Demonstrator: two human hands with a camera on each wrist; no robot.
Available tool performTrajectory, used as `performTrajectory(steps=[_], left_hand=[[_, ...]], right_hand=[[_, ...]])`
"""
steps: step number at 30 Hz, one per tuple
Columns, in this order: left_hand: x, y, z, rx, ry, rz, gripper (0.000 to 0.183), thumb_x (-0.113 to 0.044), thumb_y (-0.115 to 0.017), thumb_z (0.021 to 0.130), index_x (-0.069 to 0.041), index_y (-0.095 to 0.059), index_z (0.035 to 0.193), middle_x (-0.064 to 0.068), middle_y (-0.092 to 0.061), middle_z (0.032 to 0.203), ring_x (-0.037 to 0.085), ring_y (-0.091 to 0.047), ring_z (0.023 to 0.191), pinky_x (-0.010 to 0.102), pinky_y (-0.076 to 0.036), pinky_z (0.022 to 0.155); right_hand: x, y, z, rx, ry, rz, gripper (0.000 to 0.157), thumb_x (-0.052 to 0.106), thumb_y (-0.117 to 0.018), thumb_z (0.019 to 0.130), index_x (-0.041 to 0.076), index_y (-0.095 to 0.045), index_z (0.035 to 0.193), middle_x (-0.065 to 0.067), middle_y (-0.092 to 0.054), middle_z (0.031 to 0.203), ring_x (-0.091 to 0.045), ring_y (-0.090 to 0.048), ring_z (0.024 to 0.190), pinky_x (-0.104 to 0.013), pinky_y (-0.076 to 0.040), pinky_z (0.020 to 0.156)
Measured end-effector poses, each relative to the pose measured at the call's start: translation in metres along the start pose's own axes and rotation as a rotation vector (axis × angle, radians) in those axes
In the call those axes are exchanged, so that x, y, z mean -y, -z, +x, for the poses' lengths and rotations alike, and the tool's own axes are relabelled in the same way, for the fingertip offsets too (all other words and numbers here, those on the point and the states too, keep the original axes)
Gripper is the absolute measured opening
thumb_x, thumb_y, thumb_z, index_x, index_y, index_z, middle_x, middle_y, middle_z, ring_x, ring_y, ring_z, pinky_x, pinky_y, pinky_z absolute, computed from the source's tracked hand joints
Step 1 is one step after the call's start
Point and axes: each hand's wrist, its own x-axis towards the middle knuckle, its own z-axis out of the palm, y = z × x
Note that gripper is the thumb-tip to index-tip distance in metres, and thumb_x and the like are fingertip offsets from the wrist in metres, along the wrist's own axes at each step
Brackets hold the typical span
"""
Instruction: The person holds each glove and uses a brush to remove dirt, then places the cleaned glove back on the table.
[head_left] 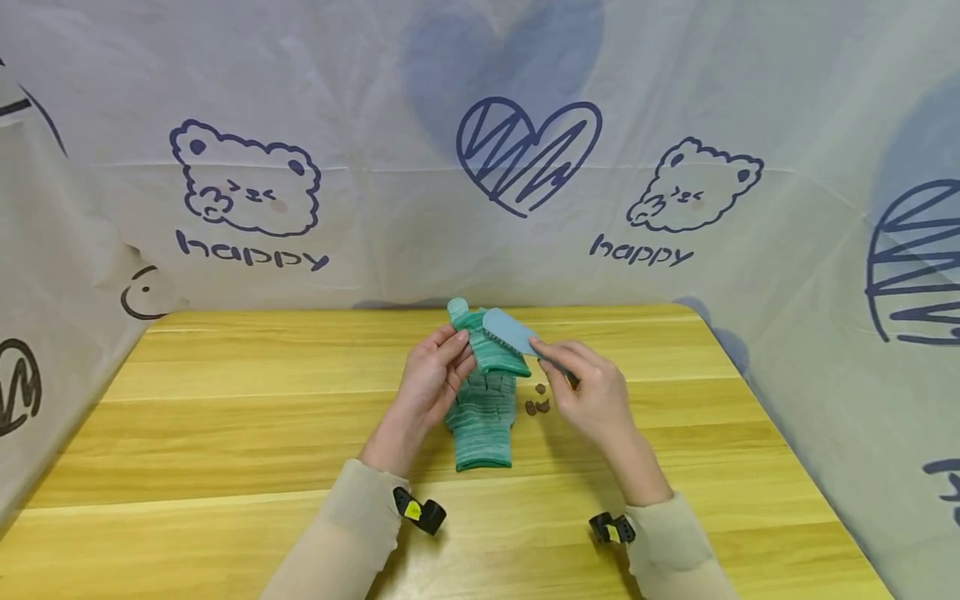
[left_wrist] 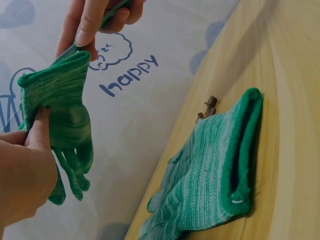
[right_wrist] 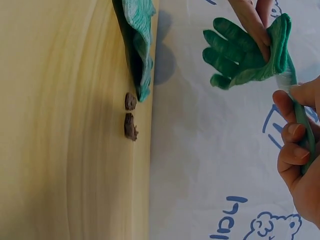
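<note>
My left hand [head_left: 431, 375] pinches a green knitted glove [head_left: 501, 357] near its cuff, holding it up off the table. In the left wrist view the glove's fingers [left_wrist: 74, 175] dangle downward. My right hand [head_left: 596, 390] grips the handle of a light blue brush [head_left: 510, 331], whose bristles face the held glove and seem to touch it. A second green glove [head_left: 483, 437] lies on the table below, its cuff [left_wrist: 245, 150] toward me. The brush's bristles are mostly hidden in the wrist views.
Several small brown lumps [head_left: 532, 407] lie on the wooden table [head_left: 262, 433] just right of the lying glove. A pale printed cloth [head_left: 390, 233] hangs behind the table and at its sides. Each sleeve carries a black wrist camera [head_left: 422, 510].
</note>
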Motion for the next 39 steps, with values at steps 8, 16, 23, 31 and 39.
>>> performTrajectory(steps=[8, 16, 23, 31, 39], left_hand=[[-0.001, -0.002, -0.001, 0.013, 0.001, -0.01, 0.047, 0.0, -0.039, 0.111, 0.009, -0.028, 0.156, 0.015, -0.055, 0.131, 0.006, -0.068, 0.105, 0.02, -0.056, 0.091], [-0.008, 0.002, 0.002, -0.028, -0.061, -0.135, 0.01, -0.001, -0.041, 0.111, -0.006, -0.05, 0.111, -0.002, -0.06, 0.081, 0.002, -0.063, 0.071, 0.014, -0.054, 0.068], [-0.009, 0.004, 0.002, -0.005, -0.081, -0.117, 0.016, 0.001, -0.042, 0.111, 0.0, -0.051, 0.124, 0.002, -0.067, 0.092, 0.006, -0.07, 0.084, 0.018, -0.058, 0.078], [-0.009, 0.002, 0.0, -0.015, -0.097, -0.114, 0.019, 0.005, -0.044, 0.108, 0.003, -0.052, 0.126, 0.003, -0.067, 0.096, 0.008, -0.07, 0.087, 0.018, -0.058, 0.079], [-0.01, 0.001, 0.0, -0.005, -0.095, -0.138, 0.023, 0.01, -0.046, 0.106, 0.002, -0.053, 0.126, 0.001, -0.068, 0.095, 0.007, -0.07, 0.086, 0.016, -0.058, 0.078]], right_hand=[[-0.006, 0.004, 0.0, -0.024, -0.002, -0.026, 0.033, -0.003, -0.075, 0.091, 0.007, -0.077, 0.122, -0.01, -0.076, 0.103, -0.012, -0.054, 0.057, -0.022, -0.035, 0.046], [-0.013, 0.009, -0.001, -0.12, -0.104, -0.092, 0.033, -0.003, -0.076, 0.09, 0.005, -0.076, 0.122, -0.016, -0.076, 0.104, -0.029, -0.073, 0.08, -0.039, -0.06, 0.064], [-0.002, 0.01, 0.003, -0.108, -0.08, 0.009, 0.035, -0.003, -0.075, 0.091, 0.003, -0.074, 0.125, -0.016, -0.075, 0.106, -0.026, -0.071, 0.085, -0.031, -0.06, 0.072], [0.014, 0.002, 0.005, -0.073, -0.024, 0.08, 0.034, -0.004, -0.074, 0.092, 0.002, -0.074, 0.125, -0.013, -0.075, 0.106, -0.019, -0.066, 0.074, -0.03, -0.052, 0.056], [0.021, -0.007, 0.004, -0.04, -0.008, 0.094, 0.033, -0.003, -0.073, 0.092, 0.003, -0.075, 0.124, -0.012, -0.075, 0.106, -0.016, -0.063, 0.07, -0.022, -0.044, 0.052]])
